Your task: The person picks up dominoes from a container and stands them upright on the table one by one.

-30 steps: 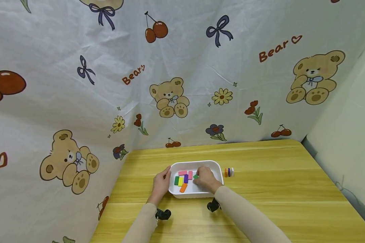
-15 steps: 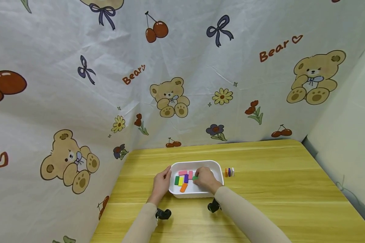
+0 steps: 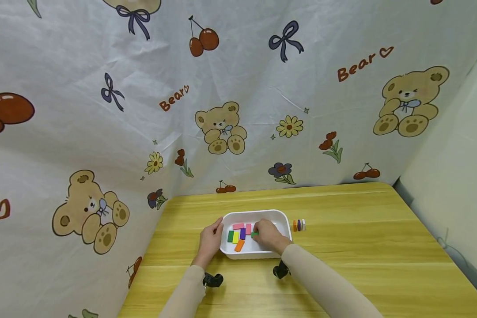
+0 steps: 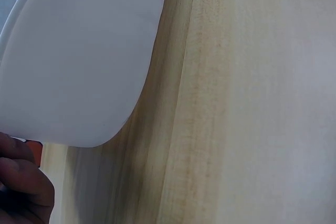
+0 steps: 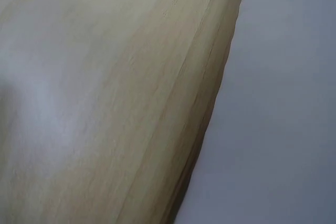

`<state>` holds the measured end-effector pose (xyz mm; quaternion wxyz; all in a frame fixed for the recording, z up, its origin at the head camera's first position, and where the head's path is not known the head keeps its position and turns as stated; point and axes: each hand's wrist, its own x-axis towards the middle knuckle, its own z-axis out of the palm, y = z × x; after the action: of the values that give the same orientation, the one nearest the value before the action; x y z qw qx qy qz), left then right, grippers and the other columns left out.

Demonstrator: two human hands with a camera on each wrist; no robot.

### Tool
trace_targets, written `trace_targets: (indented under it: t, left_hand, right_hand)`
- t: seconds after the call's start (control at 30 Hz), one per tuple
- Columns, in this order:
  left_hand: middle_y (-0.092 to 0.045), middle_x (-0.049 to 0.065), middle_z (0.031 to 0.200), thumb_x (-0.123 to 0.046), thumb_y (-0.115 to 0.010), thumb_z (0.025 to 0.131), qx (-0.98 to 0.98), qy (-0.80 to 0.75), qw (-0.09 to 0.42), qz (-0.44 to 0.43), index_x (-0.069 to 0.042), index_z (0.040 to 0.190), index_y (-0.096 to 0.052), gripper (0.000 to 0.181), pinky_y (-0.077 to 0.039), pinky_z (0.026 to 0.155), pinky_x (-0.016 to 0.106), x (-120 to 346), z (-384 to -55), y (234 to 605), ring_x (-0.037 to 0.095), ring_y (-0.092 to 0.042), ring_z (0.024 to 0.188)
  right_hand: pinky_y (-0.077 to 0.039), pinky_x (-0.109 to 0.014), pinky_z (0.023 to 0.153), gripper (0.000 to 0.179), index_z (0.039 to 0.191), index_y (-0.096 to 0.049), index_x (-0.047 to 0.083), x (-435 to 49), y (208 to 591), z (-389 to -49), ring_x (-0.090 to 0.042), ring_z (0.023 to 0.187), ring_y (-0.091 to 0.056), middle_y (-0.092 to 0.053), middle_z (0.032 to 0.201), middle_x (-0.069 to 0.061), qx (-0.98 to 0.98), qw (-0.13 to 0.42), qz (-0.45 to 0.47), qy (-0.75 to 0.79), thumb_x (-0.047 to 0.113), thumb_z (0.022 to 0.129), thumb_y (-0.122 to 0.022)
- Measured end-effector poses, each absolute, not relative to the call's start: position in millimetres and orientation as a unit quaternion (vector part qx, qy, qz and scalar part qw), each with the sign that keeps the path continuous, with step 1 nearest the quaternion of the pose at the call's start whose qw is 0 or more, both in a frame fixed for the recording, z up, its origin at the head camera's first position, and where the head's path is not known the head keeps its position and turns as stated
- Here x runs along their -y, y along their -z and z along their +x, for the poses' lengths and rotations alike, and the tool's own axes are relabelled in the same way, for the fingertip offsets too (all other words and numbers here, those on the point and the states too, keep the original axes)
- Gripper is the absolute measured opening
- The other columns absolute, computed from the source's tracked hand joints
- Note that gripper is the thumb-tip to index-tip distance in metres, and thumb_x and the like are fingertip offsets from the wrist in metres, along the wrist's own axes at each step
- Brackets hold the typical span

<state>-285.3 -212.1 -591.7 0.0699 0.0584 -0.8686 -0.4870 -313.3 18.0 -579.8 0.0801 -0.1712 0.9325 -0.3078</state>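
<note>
A white plastic tray (image 3: 258,255) stands on the table with small coloured domino-like blocks lying inside. My left hand (image 3: 210,243) holds the tray's left end; its curled fingers (image 4: 26,182) show against the wall in the left wrist view. Reaching over the front rim, my right hand (image 3: 267,234) pinches a green block (image 3: 254,235), partly covered by the fingertips. Left of it lie two pink blocks (image 3: 248,229), a purple block (image 3: 243,234), a yellow block (image 3: 236,237), another green block (image 3: 231,236) and an orange block (image 3: 240,245). The right wrist view shows only tray wall (image 5: 273,103) and table.
Just right of the tray, an orange block (image 3: 295,225), a purple block (image 3: 299,225) and a white block (image 3: 303,225) stand in a row on the wooden table (image 3: 361,247). A bear-print cloth (image 3: 254,88) hangs behind and to the left.
The green block at my right fingertips has turned slightly and shifted a little downward. My left hand and the tray stay where they were.
</note>
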Motion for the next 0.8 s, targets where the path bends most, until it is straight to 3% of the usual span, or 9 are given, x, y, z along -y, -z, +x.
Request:
trace_targets:
  t: [0.6, 0.8]
  left_hand:
    - [-0.059, 0.010, 0.149, -0.026, -0.055, 0.109, 0.868, 0.488, 0.069, 0.055, -0.015, 0.146, -0.060, 0.040, -0.049, 0.112, 0.048, 212.3, -285.0, 592.7, 0.031, -0.053, 0.141]
    - [-0.060, 0.009, 0.149, -0.026, -0.055, 0.109, 0.870, 0.485, 0.072, 0.054, -0.016, 0.146, -0.060, 0.039, -0.049, 0.111, 0.047, 211.5, -284.7, 592.4, 0.030, -0.054, 0.140]
  right_hand:
    - [-0.055, -0.042, 0.092, 0.014, 0.108, -0.063, 0.005, -22.2, 575.3, -312.7, -0.017, 0.090, -0.055, -0.061, 0.098, -0.004, -0.924, 0.098, -0.203, 0.308, 0.016, 0.101, -0.067]
    - [-0.056, -0.044, 0.096, 0.029, 0.125, -0.058, 0.000, -24.4, 576.8, -312.2, -0.019, 0.096, -0.060, -0.065, 0.104, -0.007, -0.921, 0.086, -0.211, 0.317, 0.012, 0.100, -0.067]
